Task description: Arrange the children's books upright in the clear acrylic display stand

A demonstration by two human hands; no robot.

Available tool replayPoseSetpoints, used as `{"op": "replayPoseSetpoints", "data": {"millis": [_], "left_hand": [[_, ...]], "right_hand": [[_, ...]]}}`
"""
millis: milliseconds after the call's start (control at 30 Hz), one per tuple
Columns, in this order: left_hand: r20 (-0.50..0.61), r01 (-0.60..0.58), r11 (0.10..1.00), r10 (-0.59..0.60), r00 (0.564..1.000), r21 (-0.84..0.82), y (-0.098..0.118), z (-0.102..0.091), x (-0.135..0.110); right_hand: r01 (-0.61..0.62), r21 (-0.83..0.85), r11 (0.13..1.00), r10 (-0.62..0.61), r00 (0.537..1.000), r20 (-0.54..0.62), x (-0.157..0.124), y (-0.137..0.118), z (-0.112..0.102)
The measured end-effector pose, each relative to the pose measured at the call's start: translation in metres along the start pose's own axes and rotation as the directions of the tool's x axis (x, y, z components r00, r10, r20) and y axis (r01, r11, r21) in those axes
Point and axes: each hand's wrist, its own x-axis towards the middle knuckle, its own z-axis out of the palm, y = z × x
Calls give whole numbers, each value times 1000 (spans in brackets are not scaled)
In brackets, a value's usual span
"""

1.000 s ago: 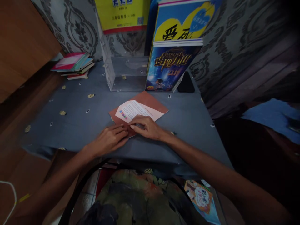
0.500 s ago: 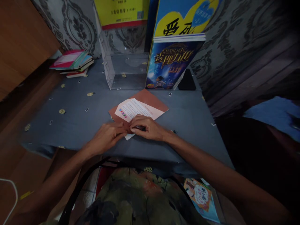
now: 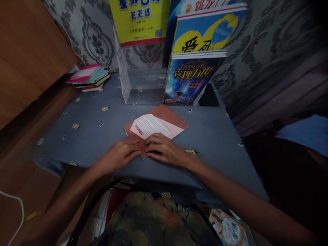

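A brown envelope (image 3: 169, 115) lies on the grey-blue tablecloth (image 3: 97, 143) with a folded white printed sheet (image 3: 153, 125) on top of it. My left hand (image 3: 119, 155) rests with its fingers together on the envelope's near corner. My right hand (image 3: 164, 150) lies beside it, fingers pressed down on the near end of the sheet and envelope. The two hands' fingertips touch. The part of the paper under my hands is hidden.
A clear plastic stand (image 3: 138, 83) and upright books (image 3: 191, 80) stand at the back against patterned wallpaper. A stack of small books (image 3: 88, 77) lies at the back left. A dark phone (image 3: 208, 95) lies at the back right. A wooden panel (image 3: 28, 58) borders the left.
The white corner that stuck out under my hands half a second ago is covered by brown now. Both hands stay at the envelope's near end; the view shifted slightly.
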Motion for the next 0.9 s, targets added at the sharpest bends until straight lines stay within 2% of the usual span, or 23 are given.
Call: {"op": "replayPoseSetpoints", "data": {"millis": [100, 167, 233, 367, 567, 767, 900], "left_hand": [[-132, 168, 984, -159, 978, 58, -22, -10, 6], [-245, 318, 934, -274, 930, 165, -36, -15, 12], [-291, 414, 878, -342, 894, 241, -48, -16, 18], [-235, 428, 863, -373, 898, 269, -55, -11, 32], [-216, 448, 840, -397, 892, 307, -46, -13, 39], [-200, 424, 837, -375, 905, 347, -37, -14, 18], [-208, 462, 817, -413, 887, 346, -27, -7, -3]], "right_hand": [[20, -68, 997, -18, 999, 34, 0, -7, 1], [41, -106, 994, -35, 998, 60, 0, -10, 3], [63, -137, 989, -53, 995, 79, 0, -12, 4], [78, -146, 986, -66, 994, 90, -1, -12, 3], [5, -201, 979, 22, 991, 132, 0, -20, 2], [-45, -269, 962, 99, 976, 192, 0, -29, 2], [-44, -270, 962, 104, 972, 210, -5, -30, -5]]}}
